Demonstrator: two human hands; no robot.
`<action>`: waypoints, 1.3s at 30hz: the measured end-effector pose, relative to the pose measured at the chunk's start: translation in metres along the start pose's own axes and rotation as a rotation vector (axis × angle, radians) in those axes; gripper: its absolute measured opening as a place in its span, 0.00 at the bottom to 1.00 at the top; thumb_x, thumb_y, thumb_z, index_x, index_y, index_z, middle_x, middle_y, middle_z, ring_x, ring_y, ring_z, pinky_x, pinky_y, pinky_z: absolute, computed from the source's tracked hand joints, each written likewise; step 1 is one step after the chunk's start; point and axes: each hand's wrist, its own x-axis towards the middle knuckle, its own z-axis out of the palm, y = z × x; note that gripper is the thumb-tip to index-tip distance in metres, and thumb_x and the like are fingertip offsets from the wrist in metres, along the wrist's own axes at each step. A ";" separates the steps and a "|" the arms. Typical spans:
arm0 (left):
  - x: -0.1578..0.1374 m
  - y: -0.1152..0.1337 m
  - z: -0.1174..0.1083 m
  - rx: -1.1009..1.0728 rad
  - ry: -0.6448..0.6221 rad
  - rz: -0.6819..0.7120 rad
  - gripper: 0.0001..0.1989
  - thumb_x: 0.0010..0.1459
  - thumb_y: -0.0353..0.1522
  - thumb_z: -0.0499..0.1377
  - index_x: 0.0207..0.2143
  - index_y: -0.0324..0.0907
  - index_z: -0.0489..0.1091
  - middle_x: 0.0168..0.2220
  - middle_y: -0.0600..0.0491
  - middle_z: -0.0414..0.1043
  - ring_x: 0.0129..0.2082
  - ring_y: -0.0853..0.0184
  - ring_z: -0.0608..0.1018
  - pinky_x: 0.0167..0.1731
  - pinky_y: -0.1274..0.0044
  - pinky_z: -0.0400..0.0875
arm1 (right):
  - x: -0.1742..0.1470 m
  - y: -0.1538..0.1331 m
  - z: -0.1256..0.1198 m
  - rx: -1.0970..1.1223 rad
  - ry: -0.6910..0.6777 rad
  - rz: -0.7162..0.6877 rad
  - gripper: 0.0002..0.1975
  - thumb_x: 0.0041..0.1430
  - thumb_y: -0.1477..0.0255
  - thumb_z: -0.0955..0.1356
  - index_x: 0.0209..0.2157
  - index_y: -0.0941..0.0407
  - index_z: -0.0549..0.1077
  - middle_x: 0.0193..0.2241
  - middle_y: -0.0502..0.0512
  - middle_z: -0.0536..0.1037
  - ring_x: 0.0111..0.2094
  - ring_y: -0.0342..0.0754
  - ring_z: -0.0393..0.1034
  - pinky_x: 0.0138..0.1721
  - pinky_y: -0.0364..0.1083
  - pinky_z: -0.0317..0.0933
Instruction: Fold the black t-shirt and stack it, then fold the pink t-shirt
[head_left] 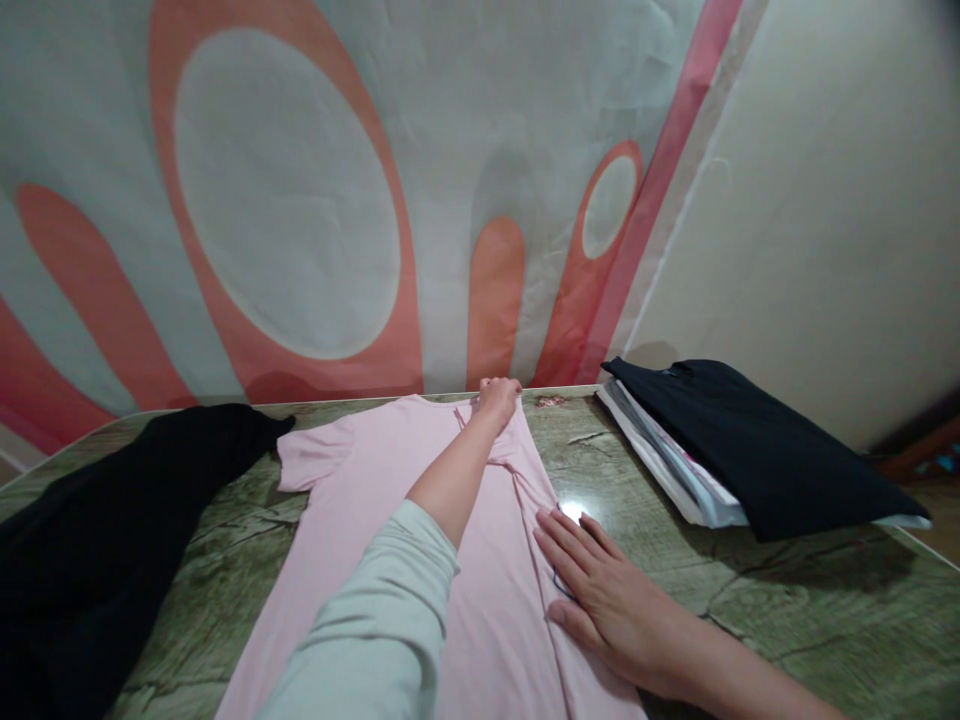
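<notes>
A pink short-sleeved T-shirt (360, 530) lies spread on the wood-patterned table, its neckline toward the wall. Its left sleeve lies flat, while the right side is folded inward along a lengthwise crease. My left hand (499, 402) reaches across the shirt, its fingers closed on the fabric near the right shoulder. My right hand (596, 590) rests palm down with fingers stretched out on the folded right edge. A small dark curved line shows beside its fingers; I cannot make out what it is.
On the right stands a stack of folded clothes (682, 480) topped by a black folded garment (742, 440). Another black garment (112, 530) lies loosely at the left. The wood-patterned table (645, 550) meets a wall covering (442, 200) with orange shapes at the back.
</notes>
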 end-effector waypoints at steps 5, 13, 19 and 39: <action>-0.012 0.013 -0.016 0.179 -0.060 0.053 0.09 0.57 0.29 0.53 0.38 0.42 0.72 0.44 0.44 0.70 0.51 0.57 0.65 0.53 0.64 0.48 | 0.000 0.000 0.001 -0.007 0.004 -0.009 0.32 0.63 0.59 0.57 0.64 0.53 0.40 0.64 0.54 0.40 0.64 0.52 0.34 0.62 0.58 0.33; -0.088 0.037 -0.036 0.349 -0.306 0.159 0.16 0.59 0.37 0.50 0.48 0.43 0.67 0.52 0.46 0.66 0.53 0.57 0.65 0.53 0.63 0.53 | -0.001 -0.001 0.002 -0.044 0.016 -0.005 0.31 0.63 0.58 0.55 0.64 0.54 0.41 0.64 0.54 0.42 0.64 0.52 0.35 0.62 0.58 0.35; -0.127 0.035 -0.019 0.506 -0.396 0.129 0.34 0.59 0.52 0.39 0.62 0.45 0.47 0.65 0.45 0.36 0.63 0.52 0.46 0.55 0.52 0.39 | 0.002 0.005 0.002 -0.047 0.054 0.009 0.31 0.63 0.58 0.56 0.63 0.53 0.45 0.63 0.55 0.47 0.63 0.52 0.38 0.61 0.59 0.35; -0.108 0.029 -0.029 0.514 -0.313 0.195 0.29 0.63 0.46 0.38 0.61 0.42 0.47 0.64 0.43 0.41 0.63 0.55 0.48 0.57 0.56 0.40 | -0.044 0.011 -0.039 0.376 -0.036 -0.073 0.19 0.59 0.63 0.63 0.51 0.52 0.67 0.55 0.57 0.64 0.58 0.51 0.52 0.58 0.53 0.46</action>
